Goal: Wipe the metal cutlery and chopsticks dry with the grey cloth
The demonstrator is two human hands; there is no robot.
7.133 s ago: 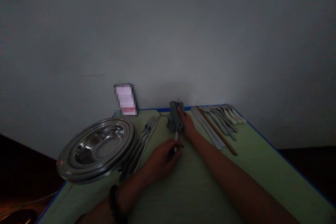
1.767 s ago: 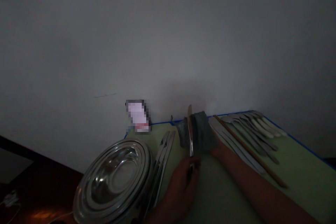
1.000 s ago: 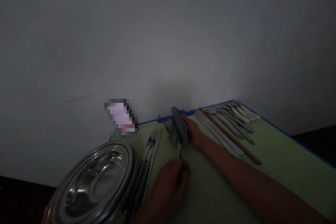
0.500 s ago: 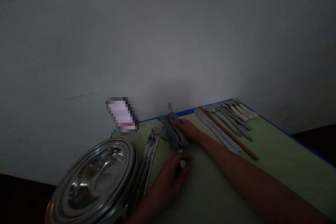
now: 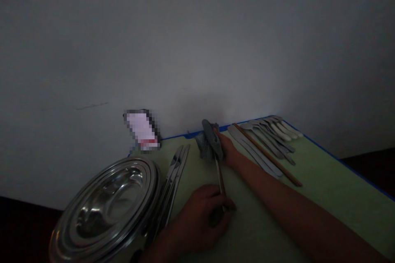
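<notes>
My left hand (image 5: 206,211) is closed on the lower end of a slim metal table knife (image 5: 219,176), low over the table. Its upper part is covered by a folded grey cloth (image 5: 210,144). My right hand (image 5: 227,148) grips that cloth around the knife from the right, its fingers mostly hidden behind the fabric. Several table knives (image 5: 177,168) lie to the left of my left hand, beside the stacked steel dishes. On the right, more table knives (image 5: 253,150) lie beside brown chopsticks (image 5: 268,156), with several spoons and forks (image 5: 270,133) beyond them.
Shiny round steel dishes (image 5: 148,168) are stacked at the table's left edge. A phone with a blurred screen (image 5: 141,129) leans on the wall behind. The green tabletop (image 5: 333,189) has a blue edge and meets the grey wall (image 5: 197,41).
The cloth has shifted right and been turned over the knife, whose tip is now covered. More of the knife shows below the cloth. My left hand has moved slightly right and nearer me.
</notes>
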